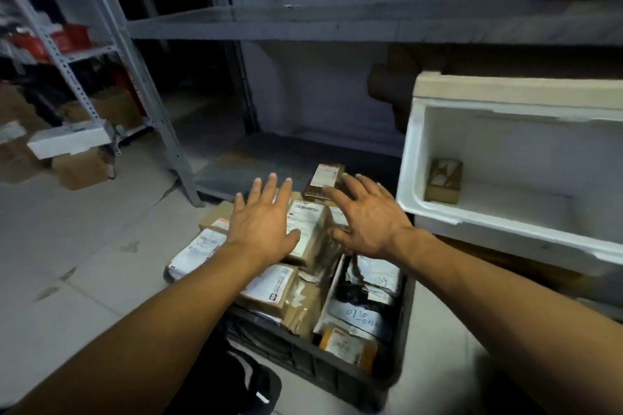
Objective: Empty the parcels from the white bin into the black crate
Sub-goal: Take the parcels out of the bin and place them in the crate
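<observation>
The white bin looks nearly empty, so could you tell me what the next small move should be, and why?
Probably reach the right hand into the white bin for the small brown parcel, which seems to be the only one left there. Both hands are open over the full black crate.

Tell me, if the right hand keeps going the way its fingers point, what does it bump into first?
Probably the small brown parcel just past the right hand fingertips, at the far end of the black crate; depth is hard to judge.
</observation>
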`<state>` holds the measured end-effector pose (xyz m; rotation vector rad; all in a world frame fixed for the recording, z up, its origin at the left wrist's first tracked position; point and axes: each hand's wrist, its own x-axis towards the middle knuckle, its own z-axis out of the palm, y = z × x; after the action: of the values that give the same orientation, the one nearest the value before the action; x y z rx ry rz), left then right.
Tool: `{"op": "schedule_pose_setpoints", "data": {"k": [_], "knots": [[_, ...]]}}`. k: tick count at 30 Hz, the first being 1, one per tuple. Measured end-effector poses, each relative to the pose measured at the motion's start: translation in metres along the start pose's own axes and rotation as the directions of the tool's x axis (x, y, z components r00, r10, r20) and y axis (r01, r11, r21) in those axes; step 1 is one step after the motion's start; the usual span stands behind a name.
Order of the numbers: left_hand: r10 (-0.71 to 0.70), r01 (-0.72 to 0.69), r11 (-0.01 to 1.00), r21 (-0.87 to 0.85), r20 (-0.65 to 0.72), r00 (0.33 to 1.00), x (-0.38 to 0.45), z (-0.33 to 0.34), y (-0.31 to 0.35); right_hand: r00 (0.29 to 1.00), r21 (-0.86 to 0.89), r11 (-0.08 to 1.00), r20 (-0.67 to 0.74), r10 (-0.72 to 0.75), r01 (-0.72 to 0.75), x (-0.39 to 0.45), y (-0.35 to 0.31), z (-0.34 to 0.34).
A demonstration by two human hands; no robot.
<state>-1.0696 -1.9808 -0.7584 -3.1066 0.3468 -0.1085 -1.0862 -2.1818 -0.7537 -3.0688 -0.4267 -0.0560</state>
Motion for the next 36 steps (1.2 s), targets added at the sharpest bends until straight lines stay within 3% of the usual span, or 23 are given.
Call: {"op": "schedule_pose_setpoints", "data": {"k": [12, 24, 30, 36], "knots": [[0.393, -0.396, 0.91, -0.123, -0.049, 0.918, 0.044, 0.003, 0.166, 0.917, 0.028, 0.917, 0.02, 0.398, -0.398, -0.081, 0.149, 0.0], [0.473, -0.463, 0.85, -0.253, -0.022, 0.881, 0.131, 0.032, 0.255, 0.827, 0.217, 0.799, 0.096, 0.554, -0.56, -0.032, 0.248, 0.029], [0.468, -0.423, 0.86, -0.285, 0.109, 0.877, 0.195, 0.058, 0.294, 0.743, 0.481, 0.587, 0.243, 0.624, -0.651, 0.009, 0.296, 0.054], [0.34, -0.247, 0.919, -0.308, 0.299, 0.892, 0.252, 0.095, 0.332, 0.631, 0.744, 0.135, 0.439, 0.639, -0.654, 0.053, 0.338, 0.08]]}}
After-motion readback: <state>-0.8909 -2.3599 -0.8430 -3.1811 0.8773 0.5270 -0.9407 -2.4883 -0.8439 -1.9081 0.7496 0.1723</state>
